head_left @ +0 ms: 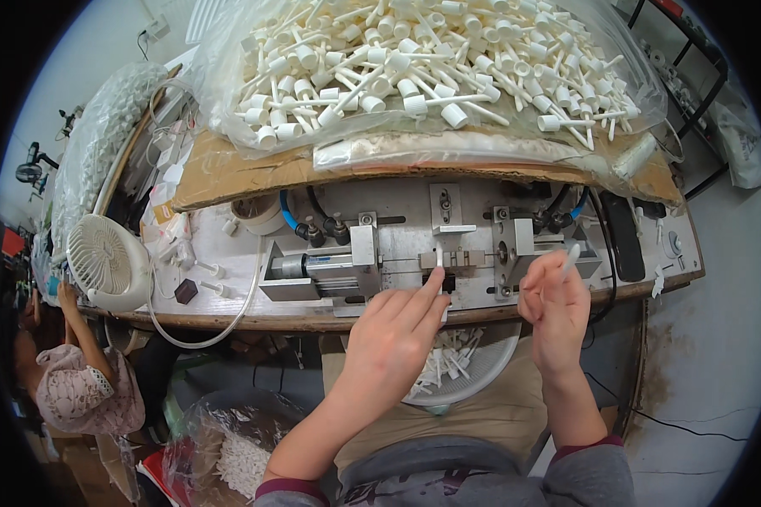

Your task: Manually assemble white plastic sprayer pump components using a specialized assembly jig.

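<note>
My left hand (389, 336) reaches to the fixture with its fingers stretched out. The index fingertip touches a white plastic stem (439, 247) standing in the small metal holding block (463, 259). Two metal cylinder units flank that block, one on the left (317, 269) and one on the right (524, 241). Just right of the fixture, my right hand (556, 308) is raised and closed on a white plastic piece (572, 257). Only its rounded end shows above the fingers; the rest is hidden.
A large open bag of white capped stems (448, 68) lies on cardboard (254, 173) behind the fixture. Left are a small white fan (108, 260) and a curving hose (220, 340); right, a black phone-like slab (622, 241). A basket (490, 372) of stems sits below. A co-worker (89, 380) is far left.
</note>
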Available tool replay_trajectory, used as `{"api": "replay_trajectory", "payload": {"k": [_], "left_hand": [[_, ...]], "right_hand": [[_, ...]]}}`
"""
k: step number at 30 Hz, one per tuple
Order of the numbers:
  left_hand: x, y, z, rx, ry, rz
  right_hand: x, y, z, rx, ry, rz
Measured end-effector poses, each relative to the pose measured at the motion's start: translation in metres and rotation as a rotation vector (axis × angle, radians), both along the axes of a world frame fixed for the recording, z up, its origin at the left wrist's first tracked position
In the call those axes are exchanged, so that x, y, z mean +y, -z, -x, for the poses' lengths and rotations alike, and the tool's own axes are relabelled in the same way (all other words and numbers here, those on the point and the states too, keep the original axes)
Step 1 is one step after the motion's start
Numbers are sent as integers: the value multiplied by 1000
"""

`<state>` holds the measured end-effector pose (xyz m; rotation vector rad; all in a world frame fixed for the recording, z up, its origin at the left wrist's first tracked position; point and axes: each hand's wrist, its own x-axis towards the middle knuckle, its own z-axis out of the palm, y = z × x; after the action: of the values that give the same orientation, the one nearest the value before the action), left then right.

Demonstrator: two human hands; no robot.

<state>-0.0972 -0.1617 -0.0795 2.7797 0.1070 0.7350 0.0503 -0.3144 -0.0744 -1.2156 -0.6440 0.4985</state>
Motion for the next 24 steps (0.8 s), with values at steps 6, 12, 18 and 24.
{"api": "replay_trajectory", "payload": {"k": [6,12,18,24], "left_hand": [[-1,-9,-11,150,-46,-71],[3,-8,-9,179,-40,-91],[-12,-16,-7,-263,70,110],[-13,-19,-9,-368,27,236]], "right_hand": [[-1,-17,10,-67,32,68],[-4,-31,15,-222,19,258],[3,-11,18,-49,22,83],[34,-22,33,16,-191,99]]}}
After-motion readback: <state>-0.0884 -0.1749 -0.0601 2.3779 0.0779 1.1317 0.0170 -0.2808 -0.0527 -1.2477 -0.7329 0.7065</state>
